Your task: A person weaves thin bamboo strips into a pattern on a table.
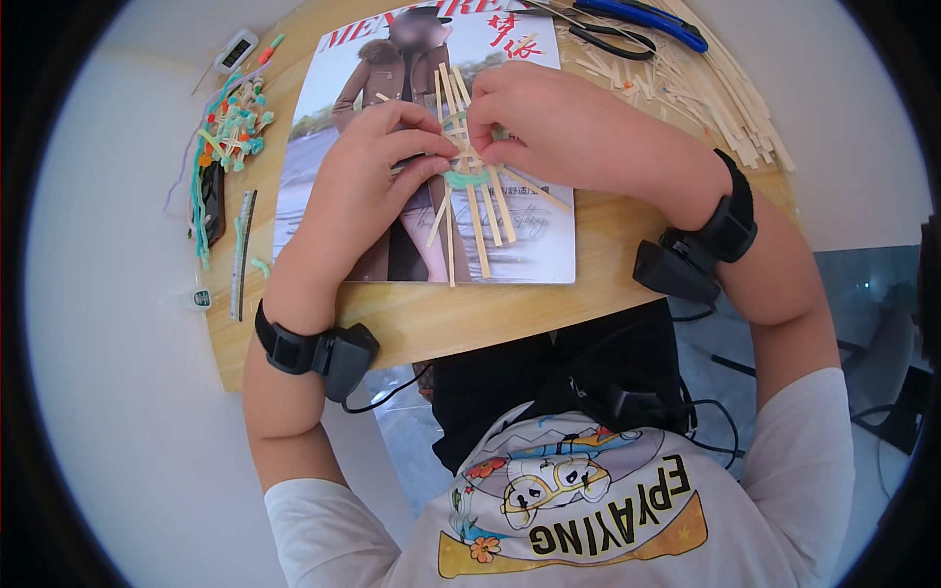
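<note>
Flat on a magazine (pixel 544 250) lies a small weaving of pale thin wooden strips (pixel 479 230), fanned out like spokes. Pale green cord (pixel 468 180) rings the middle where the strips cross. My left hand (pixel 377 171) is closed at the left side of that ring, thumb and fingertips pinched on the weaving. My right hand (pixel 549 122) comes in from the other side, fingers curled down and pinched over the ring's right part. What lies between its fingertips is hidden, though green cord shows beside them.
Blue-handled pliers (pixel 647 22) and a black-handled tool (pixel 618 41) lie at the far right, near long loose strips (pixel 720 93) and short offcuts. Along the left are a knotted coloured cord bundle (pixel 235 127), a ruler (pixel 243 257), a dark object (pixel 214 201) and a small bottle (pixel 200 299).
</note>
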Action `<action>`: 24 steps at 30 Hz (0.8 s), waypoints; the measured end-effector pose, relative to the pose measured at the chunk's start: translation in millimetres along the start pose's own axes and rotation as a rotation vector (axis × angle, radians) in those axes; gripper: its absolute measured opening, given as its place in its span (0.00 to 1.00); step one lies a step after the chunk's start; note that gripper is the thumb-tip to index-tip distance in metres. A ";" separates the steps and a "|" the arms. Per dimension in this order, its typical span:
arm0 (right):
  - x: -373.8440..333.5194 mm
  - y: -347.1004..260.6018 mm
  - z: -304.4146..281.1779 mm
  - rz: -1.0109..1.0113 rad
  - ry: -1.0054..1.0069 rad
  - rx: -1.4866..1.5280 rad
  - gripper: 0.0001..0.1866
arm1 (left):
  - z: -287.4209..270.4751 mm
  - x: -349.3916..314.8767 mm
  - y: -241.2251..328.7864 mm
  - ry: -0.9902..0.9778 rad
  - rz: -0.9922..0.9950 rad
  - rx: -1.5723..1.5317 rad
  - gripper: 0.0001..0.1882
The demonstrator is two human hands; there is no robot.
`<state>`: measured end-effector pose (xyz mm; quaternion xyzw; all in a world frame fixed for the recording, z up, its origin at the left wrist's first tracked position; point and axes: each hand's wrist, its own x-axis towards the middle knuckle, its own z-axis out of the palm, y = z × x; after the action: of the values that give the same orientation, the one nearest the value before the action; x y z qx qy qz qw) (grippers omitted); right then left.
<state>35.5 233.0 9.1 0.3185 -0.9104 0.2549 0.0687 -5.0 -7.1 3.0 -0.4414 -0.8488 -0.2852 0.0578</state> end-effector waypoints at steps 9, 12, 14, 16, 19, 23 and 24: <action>10.3 1.3 1.7 0.126 0.044 0.138 0.05 | -1.7 7.3 -7.0 0.118 0.089 -0.009 0.07; 14.7 1.5 -2.4 0.200 0.136 0.307 0.07 | 0.4 6.0 -3.3 0.231 -0.062 -0.264 0.08; 17.3 7.5 1.4 0.186 0.255 0.748 0.08 | -0.2 6.0 7.2 0.263 -0.207 -0.448 0.09; 16.7 9.7 -3.6 0.176 0.242 0.858 0.10 | -4.4 7.6 17.8 0.325 -0.382 -0.794 0.12; 17.6 8.4 -6.2 0.191 0.229 1.060 0.11 | -15.6 6.6 18.5 0.261 -0.434 -0.887 0.14; 18.3 10.1 -7.5 0.255 0.254 1.155 0.15 | -21.8 9.9 23.7 0.230 -0.459 -0.971 0.14; 18.8 11.2 -8.9 0.253 0.254 1.154 0.15 | -24.5 11.1 26.5 0.223 -0.468 -0.930 0.15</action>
<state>13.5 234.7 17.5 0.1606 -0.6405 0.7500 -0.0379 5.3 -0.4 38.7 -0.1863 -0.6974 -0.6817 -0.1192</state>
